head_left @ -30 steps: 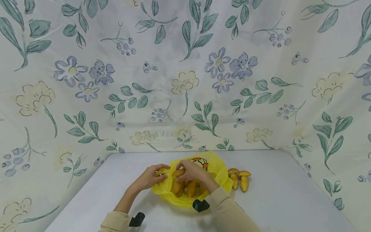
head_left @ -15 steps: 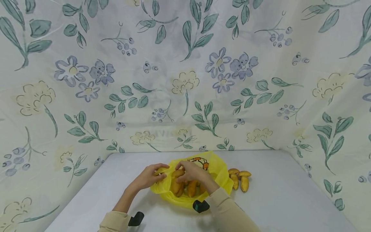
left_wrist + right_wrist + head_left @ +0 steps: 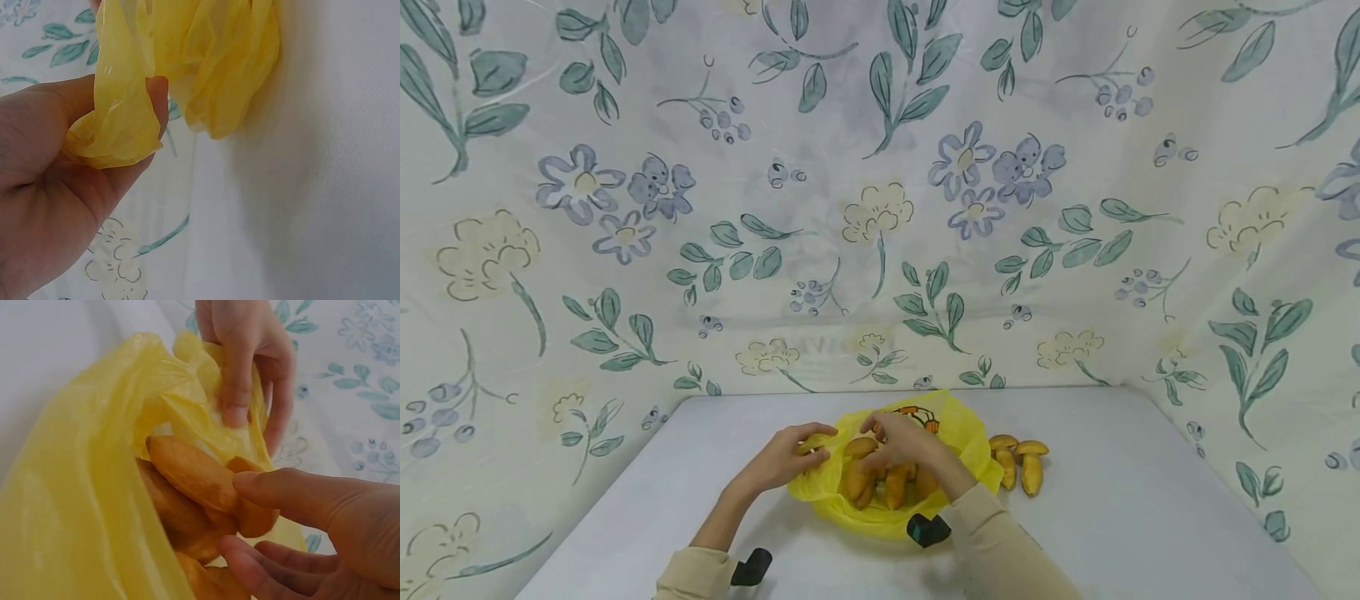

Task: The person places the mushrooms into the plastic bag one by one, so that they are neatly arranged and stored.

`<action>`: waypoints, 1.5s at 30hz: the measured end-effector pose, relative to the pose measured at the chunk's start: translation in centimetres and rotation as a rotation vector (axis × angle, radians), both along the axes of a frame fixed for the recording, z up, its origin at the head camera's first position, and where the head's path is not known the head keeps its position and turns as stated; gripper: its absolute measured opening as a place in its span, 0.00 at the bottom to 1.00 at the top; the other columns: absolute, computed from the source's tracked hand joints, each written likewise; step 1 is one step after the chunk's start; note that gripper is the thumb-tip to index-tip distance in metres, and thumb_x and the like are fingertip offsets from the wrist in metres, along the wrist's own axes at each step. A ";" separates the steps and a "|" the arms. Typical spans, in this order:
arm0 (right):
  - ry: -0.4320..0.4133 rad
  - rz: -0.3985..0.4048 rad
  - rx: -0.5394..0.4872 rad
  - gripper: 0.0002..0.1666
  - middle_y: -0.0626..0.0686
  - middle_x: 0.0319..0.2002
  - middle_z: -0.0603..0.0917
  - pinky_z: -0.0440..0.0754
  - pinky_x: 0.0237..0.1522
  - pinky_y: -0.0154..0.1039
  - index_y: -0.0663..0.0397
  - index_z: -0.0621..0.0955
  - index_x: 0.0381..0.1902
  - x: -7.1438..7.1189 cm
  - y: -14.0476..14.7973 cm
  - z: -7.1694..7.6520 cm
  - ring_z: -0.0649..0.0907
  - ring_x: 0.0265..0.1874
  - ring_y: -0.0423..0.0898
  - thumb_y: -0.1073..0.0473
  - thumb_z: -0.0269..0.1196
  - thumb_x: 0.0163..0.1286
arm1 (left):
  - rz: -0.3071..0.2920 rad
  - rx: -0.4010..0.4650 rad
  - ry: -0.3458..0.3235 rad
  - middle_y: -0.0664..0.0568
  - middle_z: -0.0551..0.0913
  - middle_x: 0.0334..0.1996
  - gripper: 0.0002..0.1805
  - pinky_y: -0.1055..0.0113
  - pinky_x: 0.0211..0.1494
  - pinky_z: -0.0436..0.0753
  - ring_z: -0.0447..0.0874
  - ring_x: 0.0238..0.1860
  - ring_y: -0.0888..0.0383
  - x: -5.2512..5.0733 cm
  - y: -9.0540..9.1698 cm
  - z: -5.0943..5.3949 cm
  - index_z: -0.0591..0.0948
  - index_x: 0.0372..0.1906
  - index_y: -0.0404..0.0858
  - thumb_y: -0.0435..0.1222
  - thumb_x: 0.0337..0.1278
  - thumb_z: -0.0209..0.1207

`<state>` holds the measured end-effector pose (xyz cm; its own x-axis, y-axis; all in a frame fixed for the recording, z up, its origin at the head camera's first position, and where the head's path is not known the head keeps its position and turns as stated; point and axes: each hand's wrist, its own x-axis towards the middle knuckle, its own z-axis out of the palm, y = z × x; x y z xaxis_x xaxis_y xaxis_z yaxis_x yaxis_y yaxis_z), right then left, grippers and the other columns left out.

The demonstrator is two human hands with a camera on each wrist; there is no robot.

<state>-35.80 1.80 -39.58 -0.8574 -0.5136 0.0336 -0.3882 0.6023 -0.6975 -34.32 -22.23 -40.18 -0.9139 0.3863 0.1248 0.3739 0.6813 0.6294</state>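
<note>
1. Your left hand [image 3: 53, 181] grips a fold of thin yellow bag [image 3: 219, 69], the crinkled plastic bunched between your fingers [image 3: 160, 103].
2. More of the bag hangs in loose creases just beyond your fingertips.
3. White counter [image 3: 337, 187] fills the right side, softly shadowed.
4. Behind your hand, floral cloth [image 3: 156, 200] displays green leaves and a pale, outlined bloom.

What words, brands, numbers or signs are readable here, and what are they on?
Nothing is readable.
White cloth backdrop with floral pattern: faint letter-like marks, too pale to read.
Thin yellow plastic bag: black-and-orange print, partly hidden behind the right hand; no legible words.
</note>
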 end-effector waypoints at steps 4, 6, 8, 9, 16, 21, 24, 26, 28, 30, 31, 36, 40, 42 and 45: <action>0.033 0.012 0.017 0.28 0.59 0.52 0.81 0.82 0.50 0.46 0.52 0.76 0.56 0.0 0.8 0.3 0.80 0.50 0.53 0.53 0.72 0.60 | 0.005 0.002 0.001 0.41 0.79 0.60 0.19 0.51 0.58 0.82 0.78 0.53 0.50 0.2 0.1 0.1 0.79 0.59 0.40 0.35 0.64 0.60; 0.039 0.021 0.015 0.27 0.60 0.54 0.81 0.82 0.53 0.48 0.54 0.76 0.56 0.0 1.2 0.5 0.80 0.53 0.56 0.54 0.71 0.61 | 0.008 0.004 0.002 0.41 0.79 0.60 0.19 0.49 0.60 0.81 0.78 0.54 0.49 0.3 0.2 0.2 0.79 0.59 0.39 0.35 0.64 0.60; 0.037 0.026 0.009 0.27 0.61 0.55 0.81 0.81 0.54 0.50 0.55 0.76 0.56 0.0 1.6 0.7 0.79 0.55 0.58 0.55 0.71 0.62 | 0.009 0.004 0.000 0.40 0.79 0.61 0.19 0.48 0.61 0.80 0.77 0.56 0.48 0.4 0.2 0.3 0.79 0.59 0.39 0.35 0.64 0.60; 0.035 0.027 0.007 0.27 0.61 0.55 0.81 0.81 0.54 0.50 0.55 0.76 0.56 0.0 1.8 0.8 0.79 0.55 0.58 0.55 0.71 0.62 | 0.010 0.007 -0.003 0.40 0.79 0.61 0.19 0.48 0.61 0.80 0.77 0.56 0.48 0.4 0.2 0.3 0.79 0.59 0.39 0.35 0.64 0.61; 0.068 0.030 0.019 0.26 0.61 0.55 0.81 0.82 0.53 0.49 0.55 0.76 0.56 0.4 2.8 1.3 0.79 0.57 0.59 0.55 0.70 0.62 | 0.006 0.007 -0.006 0.40 0.79 0.60 0.19 0.50 0.59 0.82 0.78 0.54 0.49 0.5 0.2 0.2 0.79 0.59 0.39 0.35 0.64 0.61; 0.087 0.013 0.032 0.25 0.59 0.55 0.81 0.83 0.50 0.48 0.53 0.77 0.55 1.0 3.7 2.0 0.79 0.56 0.59 0.54 0.71 0.61 | 0.004 0.013 0.000 0.40 0.79 0.61 0.19 0.49 0.59 0.82 0.78 0.55 0.48 0.6 0.3 0.1 0.79 0.58 0.39 0.34 0.64 0.61; 0.103 0.009 0.052 0.27 0.58 0.53 0.82 0.84 0.48 0.47 0.54 0.77 0.56 1.3 4.4 2.4 0.80 0.55 0.58 0.53 0.71 0.61 | 0.006 0.011 0.000 0.39 0.78 0.61 0.18 0.50 0.59 0.82 0.78 0.55 0.48 0.5 0.3 0.0 0.79 0.58 0.39 0.34 0.64 0.61; 0.112 -0.004 0.068 0.27 0.58 0.52 0.82 0.83 0.48 0.47 0.54 0.77 0.57 1.6 4.9 2.6 0.80 0.54 0.58 0.53 0.71 0.62 | 0.011 0.010 -0.003 0.40 0.79 0.61 0.18 0.52 0.58 0.83 0.78 0.54 0.49 0.4 0.3 0.0 0.79 0.58 0.39 0.34 0.64 0.61; 0.122 -0.021 0.077 0.28 0.58 0.51 0.82 0.82 0.47 0.47 0.53 0.77 0.57 1.7 5.4 2.7 0.80 0.53 0.57 0.52 0.71 0.62 | 0.008 0.005 0.000 0.40 0.79 0.61 0.18 0.54 0.57 0.84 0.79 0.53 0.50 0.3 0.3 -0.1 0.79 0.58 0.39 0.34 0.64 0.61; 0.128 -0.037 0.078 0.27 0.59 0.51 0.82 0.82 0.46 0.46 0.52 0.77 0.57 1.8 5.8 2.7 0.80 0.51 0.56 0.53 0.71 0.61 | 0.001 0.005 0.002 0.40 0.79 0.61 0.18 0.55 0.56 0.84 0.79 0.52 0.51 0.3 0.3 -0.1 0.79 0.58 0.39 0.34 0.64 0.60; 0.126 -0.046 0.077 0.28 0.59 0.50 0.82 0.82 0.45 0.46 0.52 0.77 0.57 1.8 6.0 2.7 0.80 0.49 0.55 0.53 0.71 0.61 | 0.000 0.004 0.003 0.40 0.79 0.61 0.18 0.54 0.56 0.84 0.79 0.52 0.51 0.3 0.3 0.0 0.79 0.58 0.39 0.34 0.64 0.60; 0.138 -0.064 0.069 0.27 0.58 0.49 0.82 0.83 0.41 0.43 0.52 0.77 0.57 2.1 7.2 2.9 0.81 0.44 0.53 0.53 0.71 0.61 | -0.001 0.000 0.002 0.40 0.79 0.60 0.18 0.53 0.57 0.83 0.78 0.52 0.51 0.3 0.3 0.0 0.79 0.58 0.39 0.34 0.64 0.61; 0.157 -0.085 0.066 0.28 0.60 0.50 0.82 0.84 0.41 0.43 0.52 0.77 0.56 2.5 8.4 3.1 0.83 0.42 0.51 0.51 0.71 0.60 | -0.009 -0.002 0.009 0.40 0.79 0.60 0.19 0.53 0.57 0.83 0.78 0.52 0.51 0.3 0.3 0.0 0.79 0.58 0.38 0.35 0.64 0.61; 0.165 -0.106 0.063 0.28 0.60 0.51 0.82 0.85 0.42 0.42 0.51 0.77 0.56 2.6 9.0 3.0 0.83 0.42 0.50 0.51 0.72 0.60 | -0.008 0.002 0.007 0.40 0.79 0.60 0.19 0.52 0.57 0.83 0.78 0.52 0.51 0.3 0.3 0.1 0.79 0.58 0.38 0.35 0.64 0.61; 0.171 -0.140 0.062 0.26 0.58 0.50 0.82 0.85 0.43 0.42 0.50 0.78 0.54 2.7 10.0 2.6 0.82 0.45 0.51 0.52 0.72 0.59 | 0.003 0.003 0.002 0.40 0.79 0.60 0.18 0.52 0.58 0.82 0.78 0.52 0.51 0.2 0.3 0.0 0.79 0.58 0.39 0.35 0.64 0.61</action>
